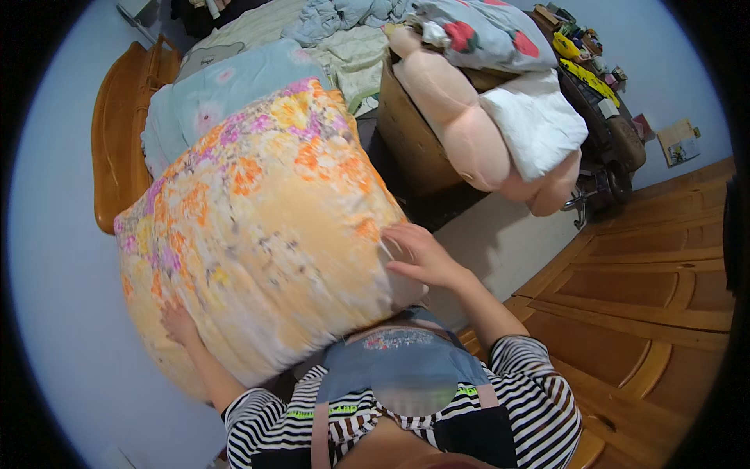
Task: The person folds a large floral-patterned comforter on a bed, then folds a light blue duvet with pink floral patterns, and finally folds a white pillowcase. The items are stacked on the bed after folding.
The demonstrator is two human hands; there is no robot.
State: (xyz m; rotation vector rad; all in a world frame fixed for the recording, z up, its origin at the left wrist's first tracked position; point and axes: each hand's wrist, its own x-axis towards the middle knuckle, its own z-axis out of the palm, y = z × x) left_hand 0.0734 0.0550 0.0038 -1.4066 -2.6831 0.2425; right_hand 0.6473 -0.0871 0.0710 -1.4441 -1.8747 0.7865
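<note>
A large folded quilt (263, 234) with an orange, yellow and purple floral print lies before me on the near part of the bed, its near edge reaching my apron. My left hand (179, 325) rests on the quilt's left side with the fingers spread, slightly blurred. At the right edge of the quilt, my right hand (425, 255) touches the cloth with fingertips and thumb apart. A thin white strip shows between that thumb and the fingers; I cannot tell whether it is part of the quilt. The quilt's underside is hidden.
Beyond lies light-blue bedding (234, 88) beside a wooden headboard (120, 146). A brown box (410, 135) at the right bears a pink stuffed cushion (469, 129), a white pillow (536, 123) and strawberry-print bedding (486, 35). Wooden cabinet doors (633, 281) stand to my right.
</note>
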